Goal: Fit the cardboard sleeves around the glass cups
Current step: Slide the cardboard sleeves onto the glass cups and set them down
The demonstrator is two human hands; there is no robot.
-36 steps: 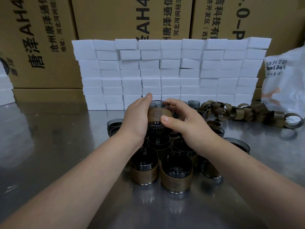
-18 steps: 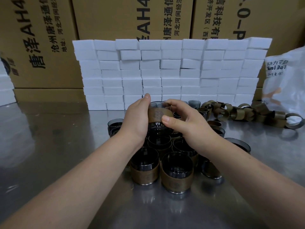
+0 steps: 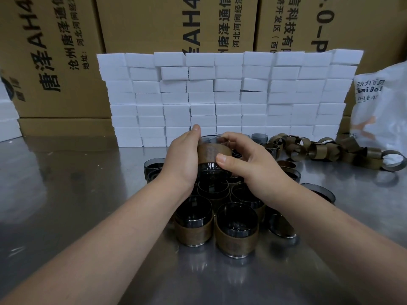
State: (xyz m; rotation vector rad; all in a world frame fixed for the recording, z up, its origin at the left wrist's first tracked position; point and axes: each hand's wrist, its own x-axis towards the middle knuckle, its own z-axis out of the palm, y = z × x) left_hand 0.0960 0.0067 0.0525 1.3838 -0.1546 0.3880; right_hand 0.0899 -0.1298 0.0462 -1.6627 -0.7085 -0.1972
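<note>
Centre frame, both hands grip one smoked glass cup (image 3: 210, 171) — left hand (image 3: 182, 159) curled round its left side, right hand (image 3: 253, 164) with thumb on the cardboard sleeve (image 3: 208, 153) around it. It is held above sleeved cups (image 3: 236, 235) clustered on the steel surface (image 3: 66, 194) — loose sleeves (image 3: 319, 150) lie at middle right

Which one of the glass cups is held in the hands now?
The cup gripped between the left hand and right hand, raised above the cluster, a cardboard sleeve round it. The other cups sit below, ungripped.
</note>
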